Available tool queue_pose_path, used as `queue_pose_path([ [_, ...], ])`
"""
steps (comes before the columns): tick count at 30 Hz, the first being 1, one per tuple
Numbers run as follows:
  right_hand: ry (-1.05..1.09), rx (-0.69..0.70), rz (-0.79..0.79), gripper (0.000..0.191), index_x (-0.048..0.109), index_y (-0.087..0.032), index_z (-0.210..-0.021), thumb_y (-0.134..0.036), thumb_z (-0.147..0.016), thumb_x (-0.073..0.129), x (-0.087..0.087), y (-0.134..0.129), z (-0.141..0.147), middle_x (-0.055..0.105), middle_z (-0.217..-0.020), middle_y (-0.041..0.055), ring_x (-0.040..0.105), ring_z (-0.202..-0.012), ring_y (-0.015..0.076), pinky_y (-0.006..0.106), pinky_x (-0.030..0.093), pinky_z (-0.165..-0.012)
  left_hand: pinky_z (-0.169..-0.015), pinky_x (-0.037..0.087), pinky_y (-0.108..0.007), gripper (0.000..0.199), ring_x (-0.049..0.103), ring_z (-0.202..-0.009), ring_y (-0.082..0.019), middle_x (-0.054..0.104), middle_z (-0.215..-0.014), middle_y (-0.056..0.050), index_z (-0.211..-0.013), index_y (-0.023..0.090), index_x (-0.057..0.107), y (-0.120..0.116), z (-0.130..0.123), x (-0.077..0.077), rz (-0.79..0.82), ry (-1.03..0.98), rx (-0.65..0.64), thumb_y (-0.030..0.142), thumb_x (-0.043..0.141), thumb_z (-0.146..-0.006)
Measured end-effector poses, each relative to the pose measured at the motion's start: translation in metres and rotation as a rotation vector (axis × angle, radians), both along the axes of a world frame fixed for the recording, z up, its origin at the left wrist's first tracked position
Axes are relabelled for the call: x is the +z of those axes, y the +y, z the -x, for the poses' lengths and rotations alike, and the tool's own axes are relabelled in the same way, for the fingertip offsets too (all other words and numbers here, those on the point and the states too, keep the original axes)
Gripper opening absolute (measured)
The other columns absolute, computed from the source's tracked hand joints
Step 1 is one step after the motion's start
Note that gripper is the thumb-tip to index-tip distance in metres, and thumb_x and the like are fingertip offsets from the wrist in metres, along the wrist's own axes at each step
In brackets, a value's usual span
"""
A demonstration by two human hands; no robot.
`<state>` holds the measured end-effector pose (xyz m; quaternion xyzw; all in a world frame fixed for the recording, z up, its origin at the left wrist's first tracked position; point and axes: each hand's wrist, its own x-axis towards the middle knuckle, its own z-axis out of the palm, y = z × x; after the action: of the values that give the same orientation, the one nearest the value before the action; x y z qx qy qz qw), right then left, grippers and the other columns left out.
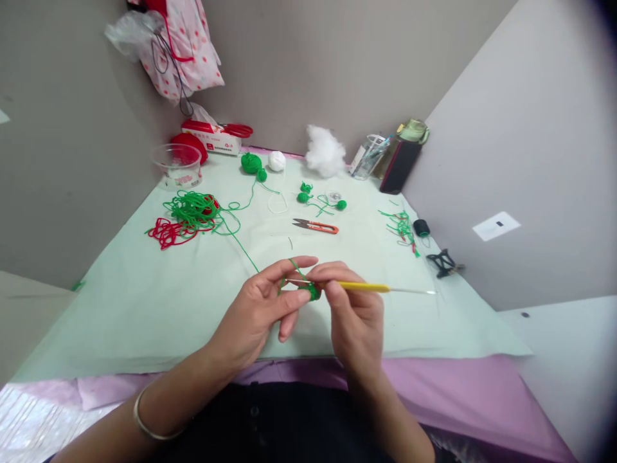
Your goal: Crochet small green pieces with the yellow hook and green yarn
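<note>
My left hand [263,305] pinches a small green crocheted piece [313,292] between thumb and fingers, with green yarn looped over its raised index finger. In my right hand [354,315] is a yellow-handled crochet hook [366,287], its metal tip at the green piece and its other thin end pointing right. From my left hand the yarn runs back to a tangled green yarn pile [190,209] at the left. Orange thread snips [318,226] lie beyond my hands. How the hook tip sits in the stitches is too small to tell.
Red yarn [168,235] and a clear tub [178,173] are at the left. Behind are a tissue box [216,140], green ball [250,163], white ball [276,161] and stuffing [325,152]. At the right stand a bottle [413,132], black phone [401,167] and black spool [421,227].
</note>
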<state>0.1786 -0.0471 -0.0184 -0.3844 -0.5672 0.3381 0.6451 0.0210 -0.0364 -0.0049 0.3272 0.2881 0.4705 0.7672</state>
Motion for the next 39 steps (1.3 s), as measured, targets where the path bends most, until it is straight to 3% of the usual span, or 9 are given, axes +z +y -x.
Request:
queue_pose_path([
  [6,0.155,0.031,0.13,0.02,0.078,-0.022,-0.092,-0.036,-0.102,0.066,0.002,0.002,-0.005,0.076,-0.086,0.0028,0.065,-0.066,0.0127,0.028,0.056,-0.063,-0.045,0.038,-0.018,0.026,0.051,-0.043,0.002,0.064,-0.099,0.002,-0.115,0.029,0.084,-0.004,0.001,-0.003,-0.075,0.127,0.037,0.029,0.085,-0.089],
  [11,0.144,0.05,0.127,0.025,0.074,-0.021,-0.093,-0.033,-0.107,0.058,0.006,0.0,-0.008,0.077,-0.087,0.004,0.067,-0.067,0.0133,0.029,0.059,-0.065,-0.047,0.041,-0.018,0.028,0.052,-0.047,0.001,0.062,-0.098,0.002,-0.116,0.028,0.083,-0.003,0.003,-0.001,-0.077,0.161,0.044,0.03,0.085,-0.088],
  [17,-0.208,-0.118,-0.087,0.022,0.075,-0.024,-0.107,-0.019,-0.107,0.054,0.004,-0.012,-0.006,0.077,-0.094,0.0018,0.07,-0.076,0.0134,0.029,0.06,-0.072,-0.052,0.048,-0.016,0.027,0.056,-0.052,-0.001,0.062,-0.089,0.004,-0.116,0.029,0.083,-0.005,0.003,-0.001,-0.159,0.264,0.137,0.025,0.084,-0.089],
  [21,-0.418,-0.151,-0.315,0.026,0.071,-0.025,-0.12,-0.012,-0.105,0.053,-0.008,-0.012,-0.001,0.077,-0.099,0.0047,0.072,-0.086,0.0172,0.032,0.062,-0.073,-0.051,0.05,-0.015,0.029,0.054,-0.055,-0.002,0.062,-0.089,0.004,-0.114,0.024,0.082,-0.008,-0.002,0.001,-0.212,0.33,0.234,0.017,0.085,-0.085],
  [25,-0.645,-0.339,-0.488,0.032,0.074,-0.028,-0.123,-0.01,-0.1,0.063,-0.019,-0.01,0.004,0.075,-0.105,0.0081,0.073,-0.094,0.0211,0.035,0.063,-0.073,-0.045,0.047,-0.015,0.055,0.051,-0.05,-0.003,0.061,-0.079,0.005,-0.134,0.023,0.074,-0.007,-0.005,0.002,-0.057,0.144,0.143,0.023,0.09,-0.081],
  [29,-0.356,-0.26,-0.329,0.026,0.077,-0.027,-0.115,-0.014,-0.104,0.057,-0.013,-0.007,0.0,0.073,-0.096,0.0056,0.07,-0.084,0.0189,0.034,0.06,-0.069,-0.038,0.031,-0.01,0.048,0.032,-0.041,0.0,0.045,-0.056,0.011,-0.13,0.014,0.075,0.001,0.001,0.005,0.146,-0.039,-0.027,0.022,0.088,-0.084],
  [33,-0.026,-0.049,-0.124,0.021,0.077,-0.025,-0.104,-0.021,-0.106,0.056,0.0,-0.002,-0.003,0.072,-0.088,0.0031,0.064,-0.072,0.0152,0.032,0.055,-0.064,-0.038,0.028,-0.01,0.046,0.033,-0.041,0.005,0.062,-0.079,0.005,-0.126,0.021,0.078,0.003,0.004,0.008,0.115,-0.05,0.007,0.017,0.089,-0.082],
  [35,-0.049,-0.013,-0.108,0.019,0.078,-0.025,-0.103,-0.021,-0.105,0.059,0.003,0.0,-0.002,0.075,-0.093,0.0037,0.067,-0.077,0.0158,0.032,0.057,-0.068,-0.038,0.03,-0.011,0.048,0.039,-0.041,0.005,0.064,-0.09,0.004,-0.127,0.028,0.079,0.001,0.002,0.008,0.072,-0.007,0.004,0.019,0.09,-0.081],
  [39,-0.258,-0.121,-0.206,0.025,0.078,-0.026,-0.112,-0.01,-0.102,0.06,-0.004,-0.003,0.002,0.077,-0.096,0.004,0.071,-0.084,0.017,0.031,0.06,-0.07,-0.04,0.036,-0.012,0.045,0.048,-0.043,0.002,0.063,-0.086,0.005,-0.124,0.027,0.08,-0.001,-0.005,0.004,0.018,0.044,0.067,0.022,0.091,-0.081],
])
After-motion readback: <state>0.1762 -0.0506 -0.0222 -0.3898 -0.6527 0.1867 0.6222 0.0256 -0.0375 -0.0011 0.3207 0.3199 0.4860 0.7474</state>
